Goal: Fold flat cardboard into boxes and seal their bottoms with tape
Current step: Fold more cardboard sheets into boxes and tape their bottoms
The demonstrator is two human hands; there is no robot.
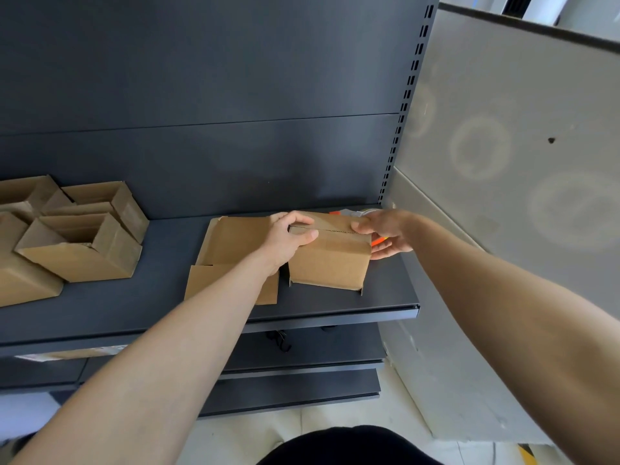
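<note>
A small brown cardboard box (330,263) stands on the dark shelf (134,303) with its folded flaps facing up. My left hand (290,234) grips its top left corner, thumb pressed on the flap seam. My right hand (385,234) is at the box's top right corner, thumb on the flap edge, fingers curled round an orange-handled tape dispenser (377,241) that is mostly hidden behind the box. Flat cardboard pieces (231,260) lie under my left wrist, left of the box.
Several folded open boxes (84,243) are piled at the shelf's left end. The shelf's dark back panel rises behind. A slotted upright (399,129) and a grey wall bound the right side. Lower shelves (302,357) sit beneath.
</note>
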